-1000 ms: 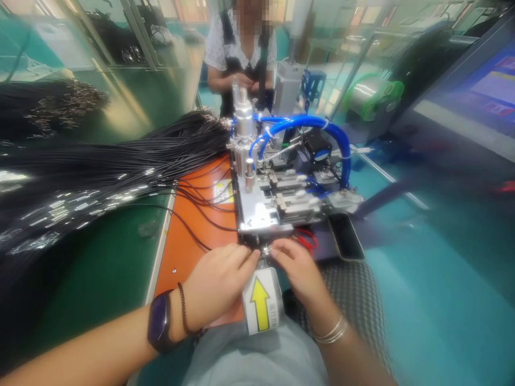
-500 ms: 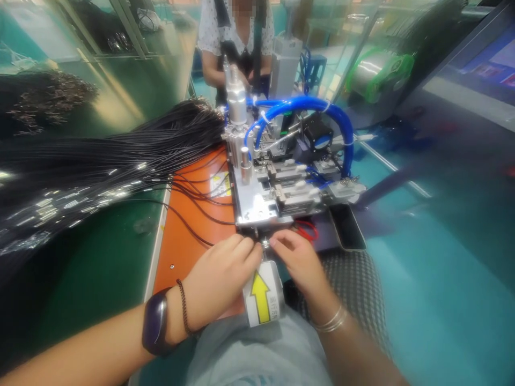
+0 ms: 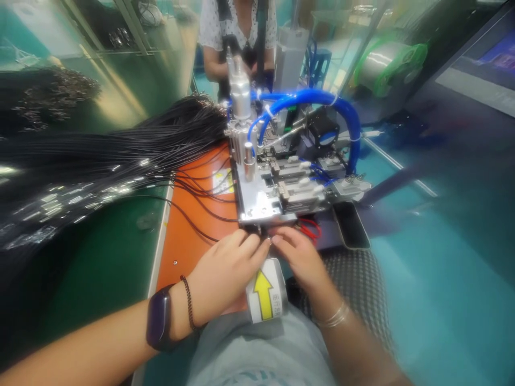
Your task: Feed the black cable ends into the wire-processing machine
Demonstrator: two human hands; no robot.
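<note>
My left hand (image 3: 235,260) is closed at the front edge of the metal machine (image 3: 259,206), its thumb and fingertips pinched together. A thin black cable (image 3: 193,228) runs over the orange table and in under this hand. Facing it, my right hand (image 3: 300,254) is also pinched, with its fingertips almost touching the left ones. A tiny shiny bit shows between the fingertips; its kind is too small to tell. Just below the hands is a cylinder (image 3: 277,292) with a white label and a yellow arrow.
A big bundle of black cables (image 3: 161,134) lies left, partly over the orange table (image 3: 189,206). Blue tubing (image 3: 317,97) arches above the machine. A phone (image 3: 351,225) and red-handled tool (image 3: 311,229) lie right. Another person (image 3: 237,32) is behind the machine; a green-rimmed spool (image 3: 390,64) stands back right.
My left thumb and fingers have moved right toward my right fingertips, narrowing the gap. The shiny bit between them is now mostly covered. The view has shifted slightly.
</note>
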